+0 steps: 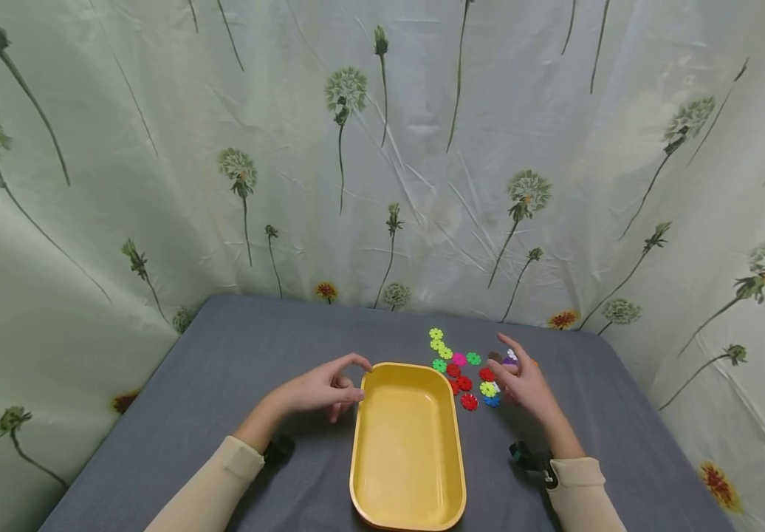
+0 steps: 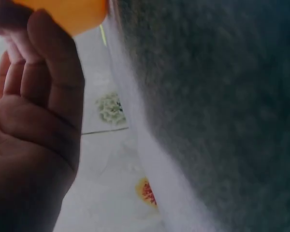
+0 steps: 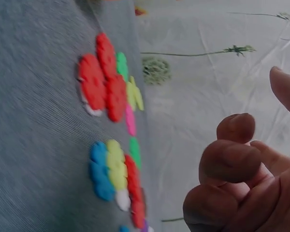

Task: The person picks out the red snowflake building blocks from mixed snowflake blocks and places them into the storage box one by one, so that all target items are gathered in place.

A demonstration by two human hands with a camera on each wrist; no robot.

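Observation:
My left hand (image 1: 319, 388) is at the left rim of a yellow rectangular tray (image 1: 409, 451), index fingertip and thumb right at its edge. Loosely bent fingers of that hand lie beside the tray's orange-looking corner (image 2: 87, 14) in the left wrist view. On the right, my right hand (image 1: 522, 380) hovers over flower-shaped plastic discs, index finger stretched out, holding nothing. Near it lie a blue disc (image 3: 100, 169), a yellow disc (image 3: 117, 164) and several red discs (image 3: 92, 81). Part of the cluster is hidden beneath the right hand.
A grey cloth (image 1: 276, 332) covers the table. Beyond the tray, light-green discs (image 1: 436, 344) and a pink disc (image 1: 459, 359) lie toward the back. A curtain with dandelion prints (image 1: 422, 185) hangs behind and along the sides.

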